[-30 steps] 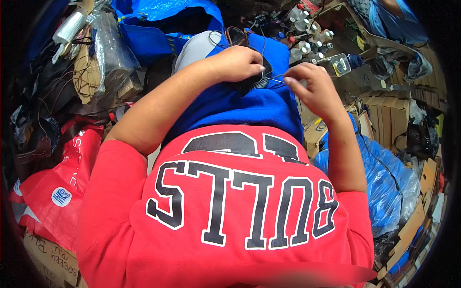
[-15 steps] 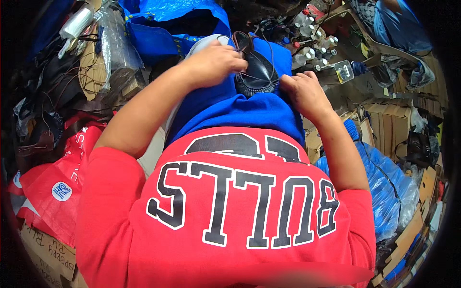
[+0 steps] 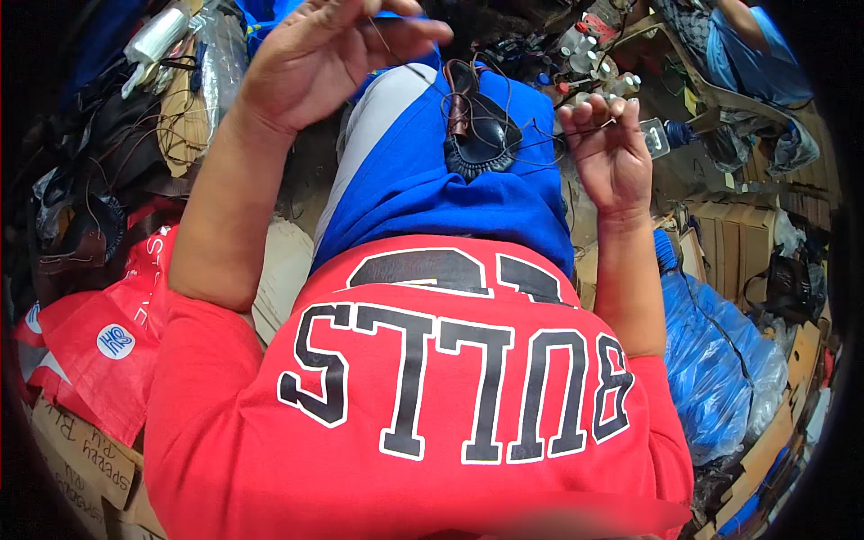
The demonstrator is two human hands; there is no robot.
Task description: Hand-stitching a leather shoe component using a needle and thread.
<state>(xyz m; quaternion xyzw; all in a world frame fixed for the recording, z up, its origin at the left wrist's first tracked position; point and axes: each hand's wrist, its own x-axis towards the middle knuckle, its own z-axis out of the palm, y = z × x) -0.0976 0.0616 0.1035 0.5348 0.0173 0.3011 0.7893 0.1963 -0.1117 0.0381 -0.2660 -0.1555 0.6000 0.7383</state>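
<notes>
A black leather shoe (image 3: pixel 483 144) with gathered stitching around its toe rests on my lap, over the blue fabric. A brown leather piece and loops of dark thread (image 3: pixel 540 142) lie about its upper part. My left hand (image 3: pixel 328 58) is raised up and left of the shoe, near the top edge, its fingers pinching a strand that runs down to the shoe. To the right of the shoe, my right hand (image 3: pixel 610 153) has its fingers curled around another length of the thread, palm turned up. The tips of both strands are too fine to make out.
Several plastic bottles (image 3: pixel 585 63) stand beyond my right hand. A blue bag (image 3: pixel 261 18) is at the far left of my lap. Cardboard (image 3: pixel 724 238) and a blue plastic-wrapped bundle (image 3: pixel 711 360) lie at right; a red bag (image 3: pixel 99 342) lies at left.
Both hands were close against the shoe. My left has lifted up and left, my right has moved out to the right, and thread now stretches from the shoe to each.
</notes>
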